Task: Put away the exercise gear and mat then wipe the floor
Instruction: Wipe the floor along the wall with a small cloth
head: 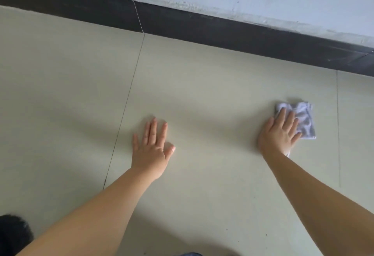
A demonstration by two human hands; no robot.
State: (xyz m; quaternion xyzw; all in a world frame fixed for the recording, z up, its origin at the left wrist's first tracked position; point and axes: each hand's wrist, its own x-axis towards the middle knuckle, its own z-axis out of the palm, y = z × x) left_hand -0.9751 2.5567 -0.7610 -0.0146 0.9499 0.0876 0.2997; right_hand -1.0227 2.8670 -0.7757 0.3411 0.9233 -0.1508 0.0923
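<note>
My forearms: bare, entering from the bottom edge, elbows cut off. Cloth (301,119): pale lilac-grey, crumpled, folded roughly square, flat on the beige tiled floor (202,85), short of the black skirting (202,27). My right hand (280,134): fingers straight, pressing the cloth's near-left part, hiding it. My left hand (152,148): well left of the cloth, flat on the floor, fingers spread, holding nothing. Dark shape (12,233), far from the cloth at the bottom-left corner: unidentifiable.

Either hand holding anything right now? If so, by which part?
Nothing gripped. Right hand presses flat on the left part of the folded white-grey cloth; left hand lies flat on the beige tiled floor.
</note>
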